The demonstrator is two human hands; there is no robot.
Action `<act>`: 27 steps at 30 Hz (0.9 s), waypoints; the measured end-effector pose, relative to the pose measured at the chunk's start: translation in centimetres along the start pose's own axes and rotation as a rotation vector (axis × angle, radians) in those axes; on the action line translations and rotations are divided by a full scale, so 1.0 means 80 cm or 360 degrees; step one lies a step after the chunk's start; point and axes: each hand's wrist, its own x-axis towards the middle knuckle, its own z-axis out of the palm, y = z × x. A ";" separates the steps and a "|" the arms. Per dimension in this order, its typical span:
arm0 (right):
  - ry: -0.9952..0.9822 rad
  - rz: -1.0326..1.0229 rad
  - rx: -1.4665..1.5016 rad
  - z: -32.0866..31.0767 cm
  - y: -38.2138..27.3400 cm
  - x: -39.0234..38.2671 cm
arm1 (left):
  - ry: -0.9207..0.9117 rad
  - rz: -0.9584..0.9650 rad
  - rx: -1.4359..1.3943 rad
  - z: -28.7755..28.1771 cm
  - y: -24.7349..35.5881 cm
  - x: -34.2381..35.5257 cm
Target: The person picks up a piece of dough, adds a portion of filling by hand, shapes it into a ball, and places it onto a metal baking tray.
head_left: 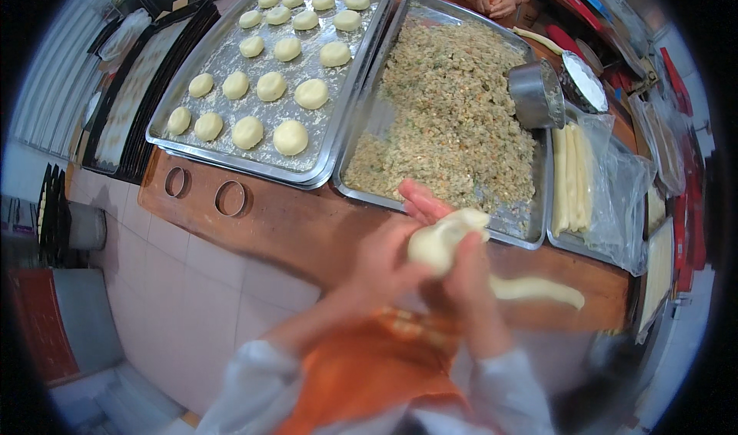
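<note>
A pale lump of dough [432, 248] is held between my two hands, just in front of the filling tray. My left hand [382, 252] cups it from the left, its reddish fingertips showing beyond the dough. Closed against its right side is my right hand [466, 272], slightly blurred. Whether filling sits inside the lump is hidden. A dough rope [538, 289] lies on the wooden table to the right of my hands. Beyond them, a metal tray [361, 146] holds a thick spread of chopped, speckled filling [453, 104].
Left of the filling, a floured tray [254, 156] carries several round dough pieces [270, 86]. Two metal rings [230, 198] lie on the table [307, 223]. A metal pot [536, 96] rests on the filling; dough strips [570, 177] lie under plastic. Another person's hands [492, 0] work across the table.
</note>
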 end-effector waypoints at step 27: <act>-0.0139 0.0138 0.0168 -0.002 0.025 0.000 | 0.0197 -0.0716 -0.0894 0.001 -0.012 -0.032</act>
